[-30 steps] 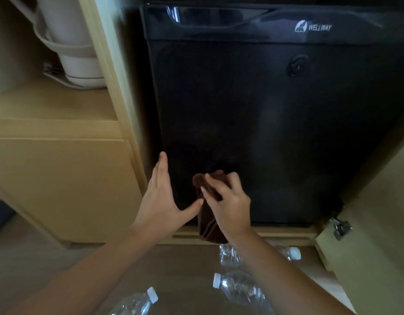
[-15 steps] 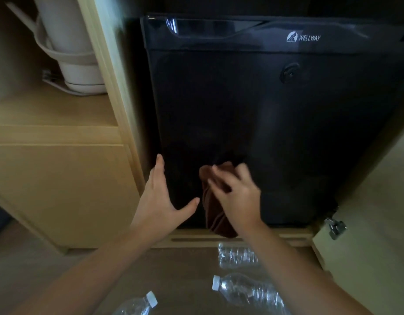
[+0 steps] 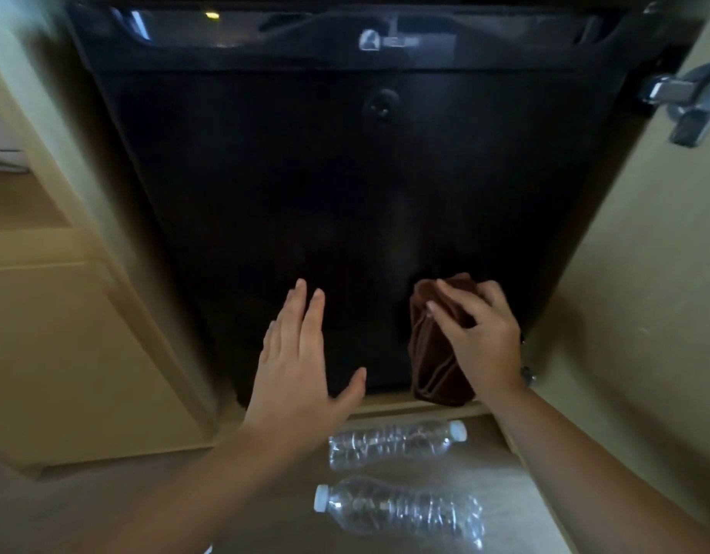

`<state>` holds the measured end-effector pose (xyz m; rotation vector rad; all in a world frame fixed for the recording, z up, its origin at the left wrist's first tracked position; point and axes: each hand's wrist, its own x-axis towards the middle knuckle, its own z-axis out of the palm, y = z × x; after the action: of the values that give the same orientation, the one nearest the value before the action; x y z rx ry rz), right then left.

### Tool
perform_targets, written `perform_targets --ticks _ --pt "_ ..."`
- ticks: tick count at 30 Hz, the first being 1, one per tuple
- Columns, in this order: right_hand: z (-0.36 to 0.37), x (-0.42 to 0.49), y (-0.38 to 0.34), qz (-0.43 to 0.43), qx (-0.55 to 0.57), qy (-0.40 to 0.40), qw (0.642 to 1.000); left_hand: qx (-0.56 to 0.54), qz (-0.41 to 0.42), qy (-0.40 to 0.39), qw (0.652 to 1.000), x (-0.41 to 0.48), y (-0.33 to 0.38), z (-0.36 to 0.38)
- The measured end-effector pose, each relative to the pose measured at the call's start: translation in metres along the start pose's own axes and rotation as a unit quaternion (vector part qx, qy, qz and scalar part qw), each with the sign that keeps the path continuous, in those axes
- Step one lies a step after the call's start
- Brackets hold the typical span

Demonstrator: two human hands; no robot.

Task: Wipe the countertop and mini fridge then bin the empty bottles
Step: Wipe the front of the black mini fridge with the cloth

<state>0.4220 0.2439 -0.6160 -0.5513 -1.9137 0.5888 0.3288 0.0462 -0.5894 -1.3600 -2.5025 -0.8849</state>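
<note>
Right hand (image 3: pixel 481 341) gripped one brown cloth (image 3: pixel 431 373) against the mini fridge (image 3: pixel 305 173); left hand (image 3: pixel 297 373) lay open; two plastic bottles (image 3: pixel 393 443) nearer.

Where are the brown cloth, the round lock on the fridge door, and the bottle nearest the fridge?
brown cloth (image 3: pixel 431 365), head view, its lower folds.
round lock (image 3: pixel 381 103), head view, its centre.
nearest bottle (image 3: pixel 393 443), head view, middle of its body.

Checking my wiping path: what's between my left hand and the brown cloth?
Only bare black fridge door lies between the left hand and the cloth, in the head view.
</note>
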Motion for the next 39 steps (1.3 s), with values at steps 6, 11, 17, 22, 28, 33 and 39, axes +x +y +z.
perform_targets --ticks 6,11,17,22,28,33,39 --pt "-0.032 -0.002 0.039 0.158 -0.001 0.084 0.984 0.021 0.009 -0.034 0.999 0.012 0.021 0.025" --pt "-0.022 0.007 0.019 0.165 0.073 0.158 0.971 0.029 0.008 -0.028 0.999 0.011 0.024 0.033" --pt "0.000 0.003 0.014 0.159 0.049 0.227 0.960 0.050 -0.015 0.007 0.999 0.008 0.011 0.026" --pt "0.018 -0.024 0.019 0.210 0.080 0.182 0.957 0.071 -0.012 0.001 0.997 0.009 0.007 0.027" --pt "-0.008 0.008 0.007 0.169 0.084 0.191 0.963 0.064 -0.011 0.007 0.998 0.008 0.010 0.027" --pt "-0.004 0.016 0.010 0.174 0.045 0.235 0.955 0.056 -0.007 0.003 0.998 0.009 0.010 0.027" --pt "0.011 -0.025 0.036 0.355 0.094 0.207 0.907 0.067 0.001 -0.002 0.998 0.010 0.009 0.025"
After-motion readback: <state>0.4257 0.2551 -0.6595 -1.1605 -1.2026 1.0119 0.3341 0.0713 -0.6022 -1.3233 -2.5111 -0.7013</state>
